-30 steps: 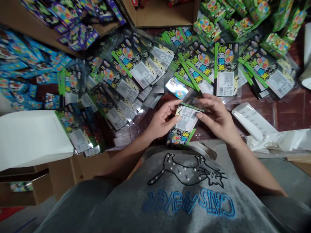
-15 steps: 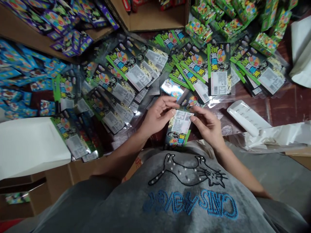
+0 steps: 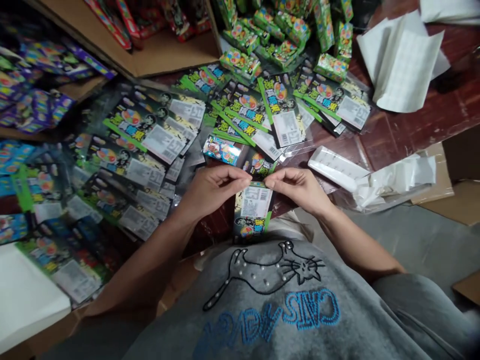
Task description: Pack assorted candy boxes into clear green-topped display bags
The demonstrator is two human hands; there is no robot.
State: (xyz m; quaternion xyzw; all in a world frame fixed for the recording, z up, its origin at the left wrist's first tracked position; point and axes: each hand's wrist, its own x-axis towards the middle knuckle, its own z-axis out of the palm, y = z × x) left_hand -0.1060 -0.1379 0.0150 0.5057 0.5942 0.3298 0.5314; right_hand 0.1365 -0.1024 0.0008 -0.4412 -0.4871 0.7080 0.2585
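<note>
Since the earlier frame, the left hand (image 3: 217, 192) and right hand (image 3: 300, 187) have drawn closer together at the printed packet's (image 3: 255, 204) far edge, each pinching it between thumb and fingers. The paired grip seems to keep that edge level. Near the shirt (image 3: 262, 300), its long axis runs roughly 12 to 6 o'clock, colourful lettering towards 6; a blue box (image 3: 221, 149) lies towards 11.

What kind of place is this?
Maybe a small packing workshop: little green boxes are heaped up, many matching printed packets lie around, and red packs sit in a cardboard box.
</note>
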